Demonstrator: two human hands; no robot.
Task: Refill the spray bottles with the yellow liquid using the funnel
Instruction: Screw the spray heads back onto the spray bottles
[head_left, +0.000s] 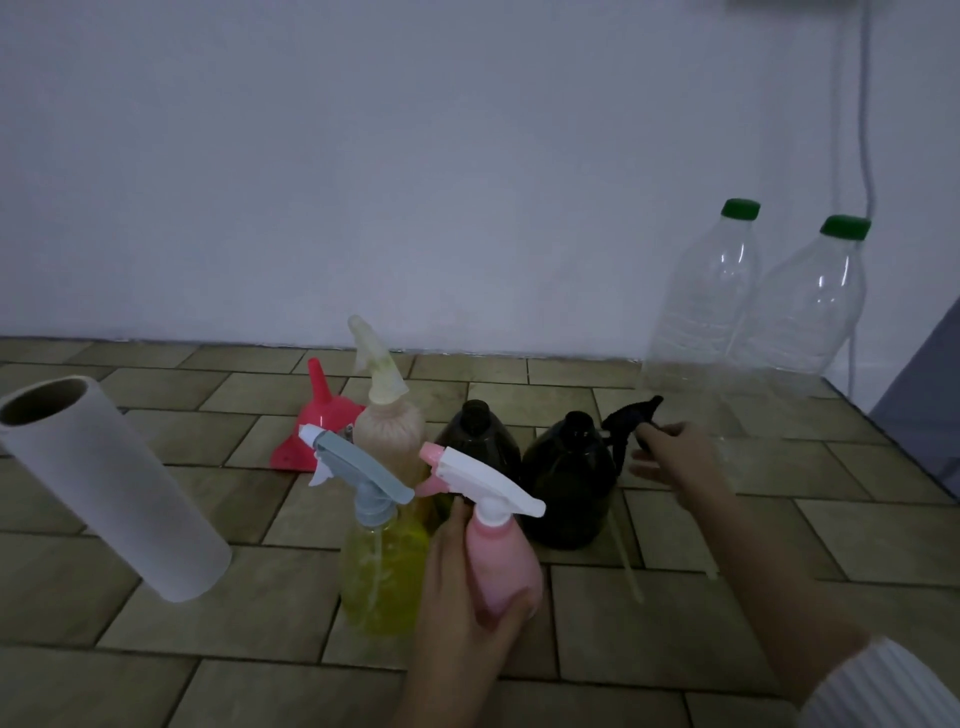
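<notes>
**Spray bottles clustered mid-surface, both hands on bottle parts**

At the far left a paper towel roll (111, 493) lies tilted, its hollow core facing the left edge of the view. The tiled surface (234, 623) around and in front of it is bare, the widest open stretch in view.

Right of that, the red funnel (311, 431) rests upside down, spout up, just behind the cluster. Beside it stands a cloudy bottle (389, 426) with a pale trigger head; its contents look pinkish-beige but are hard to read in the dim light. In front stands the yellow bottle (382, 571), clear-walled, with yellow liquid filling most of the body and a grey-blue trigger head fitted.

The left hand (467, 613) is wrapped around the pink bottle (501, 561), thumb on one side and fingers on the other; its white-and-pink sprayer is on. It touches or nearly touches the yellow bottle.

Behind stand two dark bottles with open necks: the smaller dark bottle (478, 436) and the larger dark bottle (569, 493). Whether they hold anything cannot be told.

The right hand (670, 457) pinches a black sprayer head (631, 421) just beside the larger bottle's neck; its dip tube (626, 551) trails down over the surface.

At the back right, two clear bottles (753, 312) with green caps stand against the wall, apparently empty, close to the surface's right edge.
</notes>
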